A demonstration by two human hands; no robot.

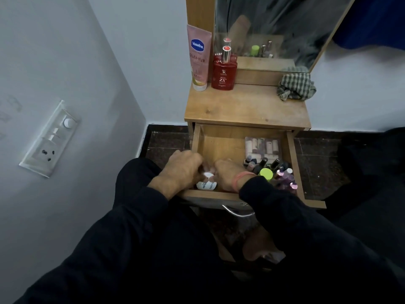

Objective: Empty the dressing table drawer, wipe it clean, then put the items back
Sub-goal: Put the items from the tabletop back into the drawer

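1. Drawer is standing pulled out under the tabletop; its left and middle floor is showing bare wood.
2. Both hands are reaching into the drawer's front-left corner, close together, nearly touching.
3. Left hand: fingers are curling down over a small white bottle lying on its side against the front wall. Its grip looks narrow and is closing around the bottle's top, but the fingertips are hidden, so actual contact is hard to confirm.
4. Right hand: fingers are curling toward the same bottle's cap end; whether it is holding anything I cannot tell, as the spot between the hands is blurred.
5. The bottle is sitting directly below and between both hands, its label facing up.
6. A cluster of nail polish bottles and a green cap are crowding the drawer's front-right, just beside the right wrist.
7. A clear box of small tubes is lying behind them, at the right rear.
8. On the tabletop: a pink tube and a red bottle are standing at the back left, and a checked cloth is lying bunched at the back right, below the mirror.
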